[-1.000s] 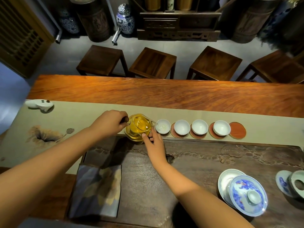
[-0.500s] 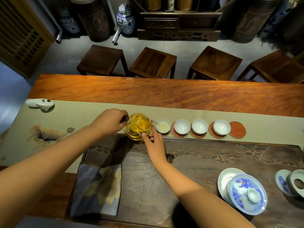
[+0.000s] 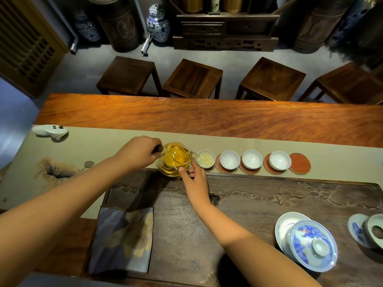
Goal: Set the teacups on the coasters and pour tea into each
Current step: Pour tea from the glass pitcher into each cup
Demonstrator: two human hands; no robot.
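A glass pitcher [image 3: 175, 158] of golden tea is tilted to the right, its spout over the leftmost white teacup [image 3: 205, 159], which holds pale tea. My left hand [image 3: 141, 151] grips the pitcher's handle. My right hand [image 3: 194, 180] rests its fingertips against the pitcher's lower right side. Three more white teacups [image 3: 229, 160], [image 3: 252, 159], [image 3: 279, 160] stand in a row on red round coasters [image 3: 222, 169]; they look dry inside. One red coaster [image 3: 299, 163] at the right end bears no cup.
The row sits on a beige runner [image 3: 103, 146] on a long wooden table. A dark carved tea tray [image 3: 248, 204] lies in front, with a blue-and-white lidded gaiwan [image 3: 313, 245] and another cup [image 3: 373, 230] at right. A folded cloth [image 3: 122, 239] lies at left. A white ceramic piece [image 3: 49, 131] sits far left.
The pitcher has tipped a little further toward the leftmost cup, and the tea in that cup has risen slightly. Both hands have stayed almost in place.
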